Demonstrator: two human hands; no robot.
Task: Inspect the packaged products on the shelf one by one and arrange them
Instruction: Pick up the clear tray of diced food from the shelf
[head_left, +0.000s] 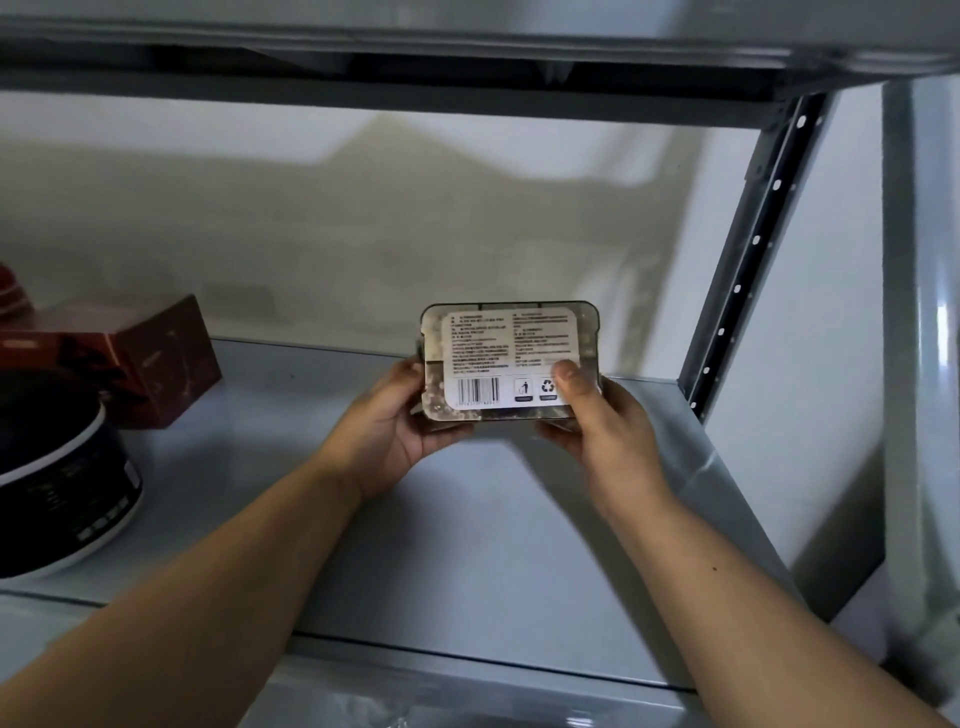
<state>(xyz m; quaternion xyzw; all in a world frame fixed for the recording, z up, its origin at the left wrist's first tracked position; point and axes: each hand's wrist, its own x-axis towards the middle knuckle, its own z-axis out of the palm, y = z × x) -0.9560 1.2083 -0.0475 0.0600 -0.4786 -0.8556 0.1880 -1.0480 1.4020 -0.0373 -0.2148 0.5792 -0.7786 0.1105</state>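
Grey shelf (467, 545), toward its back edge: left hand (387, 421) and right hand (605, 415) grip clear pack (511, 358) by lower corners, fingers (441, 434) curled round it, label facing viewer, presumably for reading.

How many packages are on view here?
3: a labelled clear box held mid-air, centre; a red box on the shelf, left; a round dark tin before it. More may hide off left.

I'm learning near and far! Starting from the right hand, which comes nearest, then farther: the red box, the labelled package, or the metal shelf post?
1. The labelled package: held in the right hand itself.
2. The metal shelf post: just off to the right.
3. The red box: far away on the shelf's left side.
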